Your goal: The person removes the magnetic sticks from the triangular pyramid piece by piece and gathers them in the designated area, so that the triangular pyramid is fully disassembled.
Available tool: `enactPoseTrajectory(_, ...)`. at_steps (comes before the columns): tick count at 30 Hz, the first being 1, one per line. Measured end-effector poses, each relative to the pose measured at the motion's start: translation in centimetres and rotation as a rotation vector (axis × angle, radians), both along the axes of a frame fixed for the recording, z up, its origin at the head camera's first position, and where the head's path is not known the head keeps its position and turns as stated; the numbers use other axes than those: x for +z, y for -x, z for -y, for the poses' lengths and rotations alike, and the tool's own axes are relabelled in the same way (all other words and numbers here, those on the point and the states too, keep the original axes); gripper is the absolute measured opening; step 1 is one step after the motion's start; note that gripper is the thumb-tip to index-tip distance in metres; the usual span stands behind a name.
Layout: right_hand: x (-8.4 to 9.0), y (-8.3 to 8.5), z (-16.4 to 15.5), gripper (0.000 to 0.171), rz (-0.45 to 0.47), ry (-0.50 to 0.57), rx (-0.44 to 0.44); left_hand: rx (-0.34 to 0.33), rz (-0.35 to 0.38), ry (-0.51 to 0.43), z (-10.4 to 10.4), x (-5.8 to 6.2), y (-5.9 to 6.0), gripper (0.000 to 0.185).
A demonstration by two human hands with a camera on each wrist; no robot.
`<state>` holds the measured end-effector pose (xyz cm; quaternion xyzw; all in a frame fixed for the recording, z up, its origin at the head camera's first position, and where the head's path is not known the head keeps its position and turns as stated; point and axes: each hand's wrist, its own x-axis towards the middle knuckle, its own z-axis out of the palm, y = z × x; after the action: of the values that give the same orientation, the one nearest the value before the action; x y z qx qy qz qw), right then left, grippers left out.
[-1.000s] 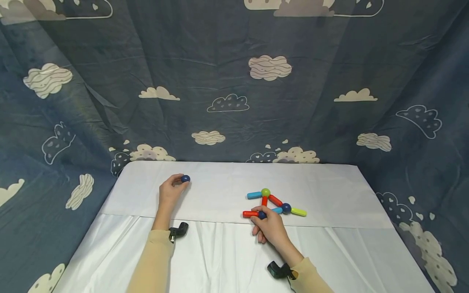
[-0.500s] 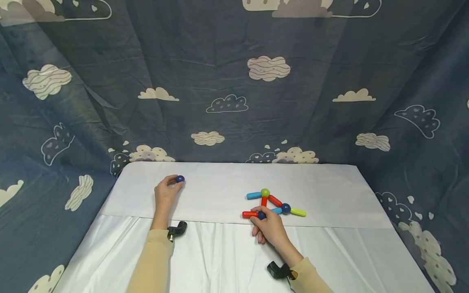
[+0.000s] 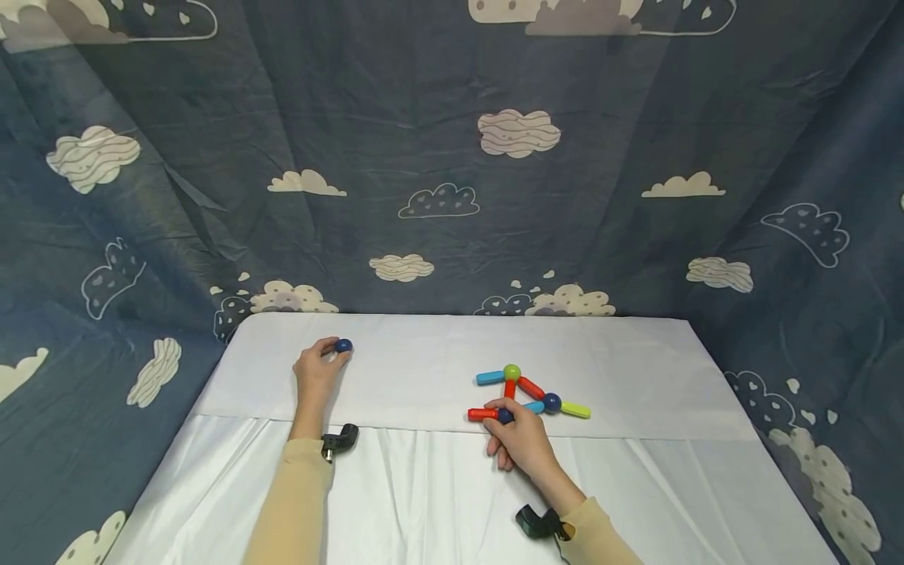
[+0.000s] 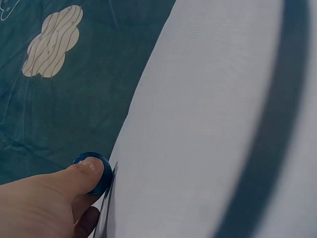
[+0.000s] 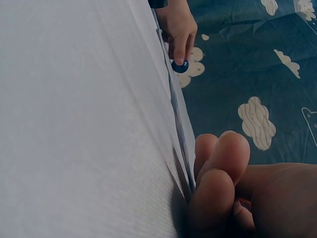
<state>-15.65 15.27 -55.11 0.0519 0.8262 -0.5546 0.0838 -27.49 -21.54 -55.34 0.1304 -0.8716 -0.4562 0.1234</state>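
My left hand pinches a dark blue ball that sits on the white cloth at the far left of the table. In the left wrist view my thumb lies on that ball. My right hand grips another dark blue ball at the near corner of a flat stick-and-ball figure. That figure has a green ball, a third blue ball, red sticks, light blue sticks and a yellow-green stick. The right wrist view shows my curled fingers and, far off, the left hand's ball.
A white cloth covers the table, with a fold line across it just in front of the hands. A blue curtain with cloud prints closes in the back and both sides. Black wrist cameras sit on both forearms.
My left hand has slid the dark blue ball a little to the left along the cloth. The right hand and the figure have stayed where they were.
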Motion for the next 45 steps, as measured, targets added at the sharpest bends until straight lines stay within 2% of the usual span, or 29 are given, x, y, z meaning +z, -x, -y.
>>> enactPoseTrajectory(18, -0.3, -0.4, -0.1, 0.03, -0.003, 0.001, -0.003, -0.003, 0.005, -0.023, 0.1, -0.6, -0.5, 0.051)
enactPoseTrajectory(23, -0.1, -0.4, 0.0, 0.03, 0.006, 0.002, 0.011, 0.027, -0.035, -0.072, 0.0, 0.4, -1.4, 0.049)
enactPoseTrajectory(26, 0.0, -0.4, 0.0, 0.03, 0.005, 0.003, 0.011, 0.006, -0.1, -0.069, -0.8, 1.5, -2.2, 0.046)
enactPoseTrajectory(29, 0.0, -0.3, -0.1, 0.03, 0.005, 0.003, 0.002, -0.085, -0.17, -0.046, -2.6, 2.6, -3.2, 0.04)
enactPoseTrajectory(33, -0.1, -0.1, -0.3, 0.029, 0.01, -0.002, 0.001, -0.297, -0.206, 0.0, -6.5, 3.2, -4.8, 0.03)
enactPoseTrajectory(36, -0.2, 0.0, -0.4, 0.029, 0.011, -0.002, 0.003, -0.465, -0.175, 0.015, -9.6, 2.7, -6.0, 0.026)
enactPoseTrajectory(39, -0.2, 0.0, -0.4, 0.029, 0.008, 0.002, 0.002, -0.592, -0.113, 0.003, -12.5, 1.8, -6.8, 0.027)
enactPoseTrajectory(42, -0.1, 0.0, -0.3, 0.029, -0.003, 0.007, 0.005, -0.678, -0.062, 0.002, -14.7, 1.0, -7.2, 0.028)
enactPoseTrajectory(45, 0.1, 0.0, -0.1, 0.029, -0.022, 0.009, 0.014, -0.716, -0.03, 0.041, -16.2, 0.4, -7.3, 0.03)
